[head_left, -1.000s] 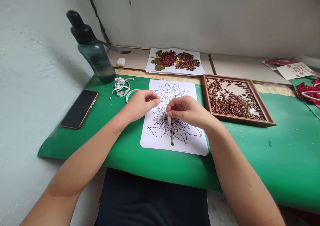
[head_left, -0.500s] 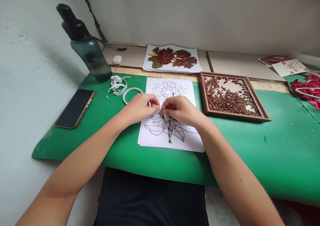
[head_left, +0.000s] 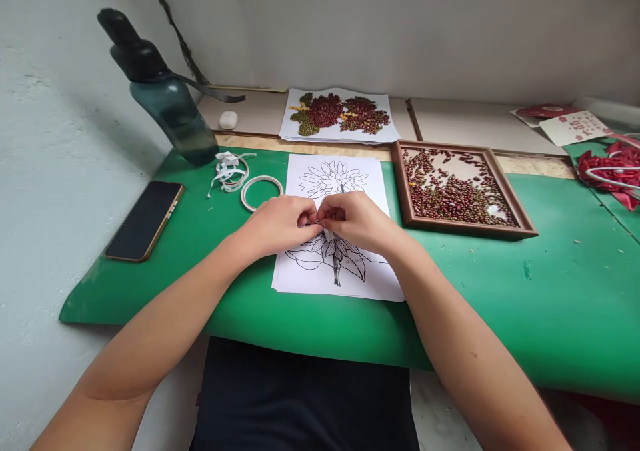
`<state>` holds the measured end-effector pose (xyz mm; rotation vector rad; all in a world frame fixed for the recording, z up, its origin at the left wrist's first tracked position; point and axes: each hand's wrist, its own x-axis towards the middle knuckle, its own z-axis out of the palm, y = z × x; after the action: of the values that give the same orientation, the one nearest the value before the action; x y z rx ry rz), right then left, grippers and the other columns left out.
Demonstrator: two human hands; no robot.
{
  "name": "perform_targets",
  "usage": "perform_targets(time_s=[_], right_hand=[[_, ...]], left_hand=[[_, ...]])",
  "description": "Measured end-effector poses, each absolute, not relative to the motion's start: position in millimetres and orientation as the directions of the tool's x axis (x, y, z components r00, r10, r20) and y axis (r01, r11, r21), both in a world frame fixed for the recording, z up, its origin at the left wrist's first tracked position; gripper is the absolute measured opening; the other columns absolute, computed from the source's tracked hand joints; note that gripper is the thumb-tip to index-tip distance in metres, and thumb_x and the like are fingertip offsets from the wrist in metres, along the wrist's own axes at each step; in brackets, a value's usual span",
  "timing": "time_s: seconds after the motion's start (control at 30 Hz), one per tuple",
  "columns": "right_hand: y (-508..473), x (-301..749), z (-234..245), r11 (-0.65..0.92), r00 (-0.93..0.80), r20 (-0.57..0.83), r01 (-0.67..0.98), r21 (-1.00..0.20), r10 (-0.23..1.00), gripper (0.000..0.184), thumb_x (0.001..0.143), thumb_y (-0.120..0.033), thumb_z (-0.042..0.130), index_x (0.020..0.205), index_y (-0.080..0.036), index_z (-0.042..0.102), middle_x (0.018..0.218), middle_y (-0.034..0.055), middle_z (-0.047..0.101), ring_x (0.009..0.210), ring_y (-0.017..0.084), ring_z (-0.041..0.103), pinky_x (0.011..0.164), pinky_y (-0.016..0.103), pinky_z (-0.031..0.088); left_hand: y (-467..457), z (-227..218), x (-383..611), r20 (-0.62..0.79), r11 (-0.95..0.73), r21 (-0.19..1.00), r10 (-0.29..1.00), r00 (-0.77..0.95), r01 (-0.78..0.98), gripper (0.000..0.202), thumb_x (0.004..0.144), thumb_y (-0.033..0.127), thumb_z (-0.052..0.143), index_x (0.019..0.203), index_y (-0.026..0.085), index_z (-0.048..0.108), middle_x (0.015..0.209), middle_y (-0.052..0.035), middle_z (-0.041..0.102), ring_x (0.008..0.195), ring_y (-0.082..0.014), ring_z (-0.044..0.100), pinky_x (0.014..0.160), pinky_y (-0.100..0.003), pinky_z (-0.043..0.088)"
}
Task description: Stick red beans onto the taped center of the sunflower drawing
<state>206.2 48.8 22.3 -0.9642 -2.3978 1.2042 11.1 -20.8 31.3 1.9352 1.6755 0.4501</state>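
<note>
Over the white, flower-printed paper sheet point(head_left: 305, 282), a thin white strip point(head_left: 329, 234) is pinched by the right hand point(head_left: 357, 219); whether it is also held by the curled left hand point(head_left: 284, 221) cannot be told. Probably light and limp, it is best taken by one end.

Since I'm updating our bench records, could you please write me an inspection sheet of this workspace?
Surface: green mat under sheets and tray.
Job's things: flower-printed sheets, stacked; white strip over them; framed tray of beans.
Clutter: phone, bottle, pale ring and white scraps, all left of the tray.
Hands: right hand pinches the strip; left hand meets it, grip unclear.
Cables: none identifiable; white loop at right is unclear.
Surroundings: left wall, back wall, bean-covered picture.
</note>
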Motion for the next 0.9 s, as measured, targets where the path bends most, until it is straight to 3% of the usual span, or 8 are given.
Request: perform_targets(time_s=[0.7,0.9], right_hand=[[52.4,206.1,25.8,0.231,-0.759,-0.127,0.347,-0.909,0.638,0.007,0.078,-0.015,0.06,0.081,-0.018,0.065,0.067,-0.0011,0.06,0.063,0.012,0.051,0.059,0.028,0.036],[52.3,204.6,22.7,0.27,-0.749,-0.121,0.378,-0.886,0.651,0.009,0.078,-0.013,0.059,0.079,-0.019,0.066,0.069,-0.001,0.062,0.064,0.012,0.051,0.06,0.028,0.036]], left_hand=[[-23.6,37.2,11.8,-0.149,-0.116,0.503,0.964,0.218,0.856,0.022,0.085,0.045,0.065,0.083,0.024,0.058,0.085,0.0023,0.069,0.075,-0.0185,0.057,0.061,-0.031,0.032],[-23.2,37.7,10.9,-0.151,-0.127,0.501,0.961,0.231,0.856,0.021,0.084,0.044,0.066,0.085,0.025,0.059,0.085,0.0028,0.069,0.077,-0.0186,0.058,0.061,-0.031,0.033]])
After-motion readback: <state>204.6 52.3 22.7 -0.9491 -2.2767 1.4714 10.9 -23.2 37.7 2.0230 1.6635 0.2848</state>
